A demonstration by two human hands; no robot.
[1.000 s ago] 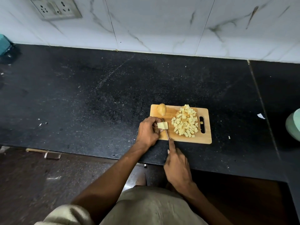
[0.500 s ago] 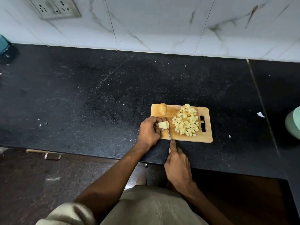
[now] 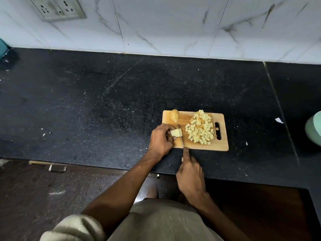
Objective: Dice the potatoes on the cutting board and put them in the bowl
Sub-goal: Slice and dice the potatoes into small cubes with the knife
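A wooden cutting board (image 3: 220, 146) lies on the black counter. My left hand (image 3: 160, 140) pinches a pale potato piece (image 3: 176, 132) near the board's left edge. My right hand (image 3: 190, 174) grips a knife (image 3: 181, 137), forefinger stretched along its spine, and the thin blade stands against the right side of the piece. A heap of diced potato (image 3: 200, 130) covers the board's right half. An unpeeled potato piece (image 3: 174, 115) sits at the board's far left corner. At the right frame edge shows part of a pale green bowl (image 3: 314, 130).
The black stone counter (image 3: 104, 101) runs to a white marble wall with a socket plate (image 3: 57, 7). White scraps (image 3: 278, 120) lie right of the board, small crumbs (image 3: 46, 133) to the left. A drawer handle (image 3: 57, 167) sits below the counter edge.
My right hand has drawn back towards me a little, with the knife still at the potato piece. My left hand stays on the piece.
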